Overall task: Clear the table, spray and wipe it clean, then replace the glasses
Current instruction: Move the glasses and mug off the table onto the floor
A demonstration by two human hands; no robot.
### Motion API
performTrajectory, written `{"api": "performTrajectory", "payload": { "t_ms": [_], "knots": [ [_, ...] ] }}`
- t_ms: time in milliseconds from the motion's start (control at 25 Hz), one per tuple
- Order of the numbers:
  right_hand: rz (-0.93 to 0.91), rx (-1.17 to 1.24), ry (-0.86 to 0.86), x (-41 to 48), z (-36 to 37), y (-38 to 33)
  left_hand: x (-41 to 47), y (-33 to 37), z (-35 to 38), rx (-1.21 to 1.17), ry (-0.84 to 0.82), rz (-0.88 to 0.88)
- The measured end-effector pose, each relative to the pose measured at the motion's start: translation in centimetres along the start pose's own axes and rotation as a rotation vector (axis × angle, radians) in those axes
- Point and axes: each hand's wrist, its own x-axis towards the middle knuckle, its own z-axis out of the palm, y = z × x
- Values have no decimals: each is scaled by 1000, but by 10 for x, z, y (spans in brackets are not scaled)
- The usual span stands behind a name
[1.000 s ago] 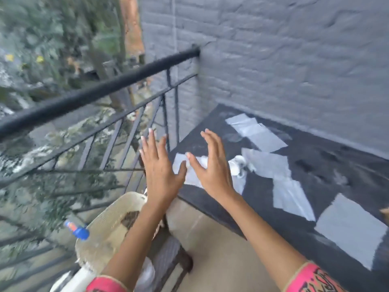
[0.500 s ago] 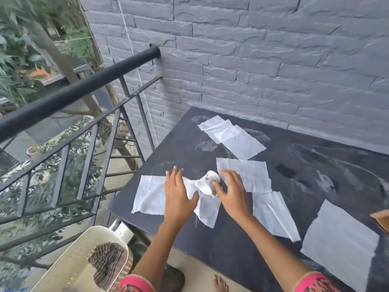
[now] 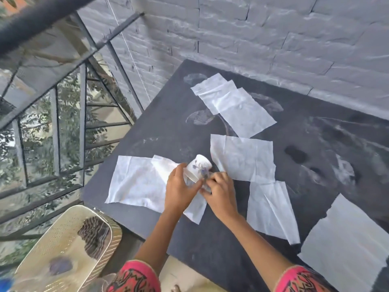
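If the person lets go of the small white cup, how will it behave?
The cup lies tilted on its side between both hands, so it may roll. It looks ceramic, so probably fragile. The tissue sheet under it looks thin and would likely slide with it.

Both hands meet over the near left part of the table [image 3: 160,131], the left hand [image 3: 179,191] just left of the right hand [image 3: 221,193], and a cup [image 3: 199,166] tipped on its side sits at their fingertips, on the far side of the fingers. Under the left fingers and spreading left lies one paper sheet [image 3: 134,182]; more sheets lie just beyond and right of the right fingers [image 3: 242,159], and others farther back toward the wall [image 3: 273,39] behind the table. Left of the table runs a railing [image 3: 52,114], and a perforated tray [image 3: 61,245] sits below the table's near left corner, nearer than the hands.
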Motion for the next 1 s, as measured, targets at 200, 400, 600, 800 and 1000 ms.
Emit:
{"api": "performTrajectory", "payload": {
  "t_ms": [200, 400, 600, 800, 1000],
  "knots": [
    [-51, 78, 53, 6, -8, -5, 4, 22, -9, -31, 152, 6],
    [-51, 268, 189, 11, -30, -31, -3, 35, -46, -144, 197, 101],
    [-145, 386, 194, -9, -39, -84, -54, 3, -100, -225, 221, 142],
    [-180, 486, 8, -85, -2, -151, -141, -73, -142, -305, 309, 11],
    [19, 598, -339, -178, 70, -190, -234, -171, -153, -313, 337, -226]
  ]
}}
